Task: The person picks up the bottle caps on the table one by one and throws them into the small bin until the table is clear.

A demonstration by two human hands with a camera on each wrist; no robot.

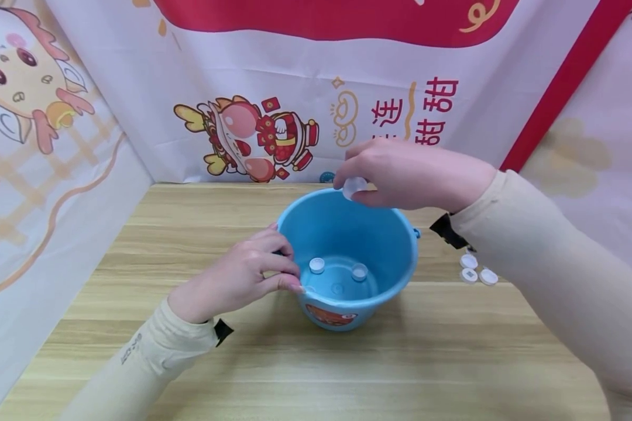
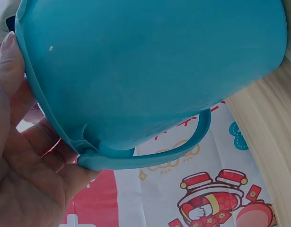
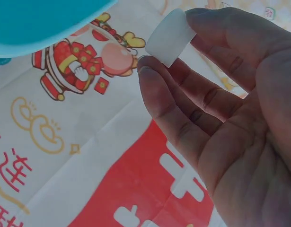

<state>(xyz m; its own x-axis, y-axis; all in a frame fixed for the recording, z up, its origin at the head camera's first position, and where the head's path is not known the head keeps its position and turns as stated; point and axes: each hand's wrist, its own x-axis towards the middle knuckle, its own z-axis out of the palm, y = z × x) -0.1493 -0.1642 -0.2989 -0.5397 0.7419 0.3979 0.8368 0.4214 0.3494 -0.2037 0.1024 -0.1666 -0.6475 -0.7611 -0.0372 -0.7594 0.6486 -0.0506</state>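
Note:
A blue plastic bucket [image 1: 342,301] stands upright on the wooden table. My left hand [image 1: 247,269] grips its rim at the left side; in the left wrist view, the thumb [image 2: 10,61] lies near the rim, and the fingers are close to the handle joint. Over the far rim, my right hand [image 1: 395,173] pinches a small translucent white plastic cap [image 3: 170,38] between thumb and fingers. Inside the bucket, a white cap [image 1: 316,265] and a clearer one [image 1: 359,272] rest on the bottom.
Several small white round pieces [image 1: 488,276] lie on the table right of the bucket, partly behind the right forearm. A printed cloth [image 1: 295,64] hangs behind the wooden table [image 1: 189,374] and along its sides. The bucket's blue handle [image 2: 159,158] hangs on its far side.

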